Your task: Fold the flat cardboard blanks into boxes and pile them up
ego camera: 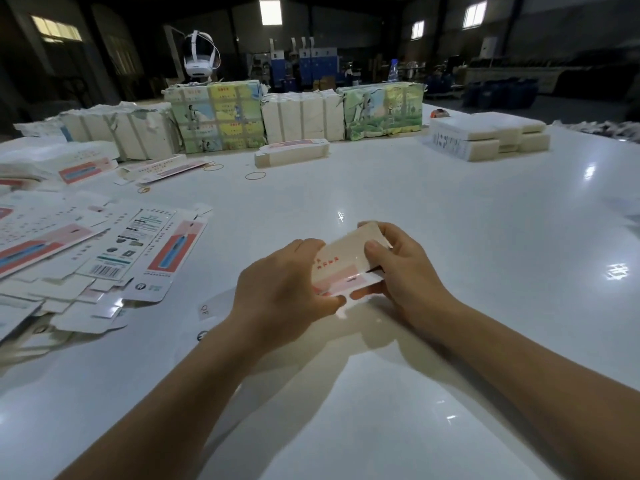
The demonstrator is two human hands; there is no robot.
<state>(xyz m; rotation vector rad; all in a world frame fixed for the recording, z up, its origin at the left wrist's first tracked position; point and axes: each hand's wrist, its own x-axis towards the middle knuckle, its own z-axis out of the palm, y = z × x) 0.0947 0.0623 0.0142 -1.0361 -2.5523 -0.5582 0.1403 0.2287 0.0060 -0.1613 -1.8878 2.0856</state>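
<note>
Glossy white, the surface (450,209) fills most of my view and throws back glare from the small bright windows (56,29) of a dim warehouse hall behind it. Near the middle, just above the surface, I see the cardboard blank (346,263) held between both hands. My left hand (284,292) grasps its near left end, thumb under the lower edge and fingers curled over the top. My right hand (401,271) grasps the right end, thumb pressed on the printed face, fingers wrapped behind. The blank tilts away from me, pink band and red lettering facing up; how far it is folded I cannot tell.

To the left lies a loose spread of flat blanks (104,251), overlapping, barcodes and pink panels showing. Beyond them, a few rubber bands (255,175) lie scattered on the surface. Along the far edge stand wrapped bundles (218,116), some plain, some printed in green and yellow. One banded bundle (292,154) lies in front of them. Far right sits a neat pile of white stacks (491,136). A headset on a stand (199,55) rises behind the bundles. Nothing stands between my hands and the blank
</note>
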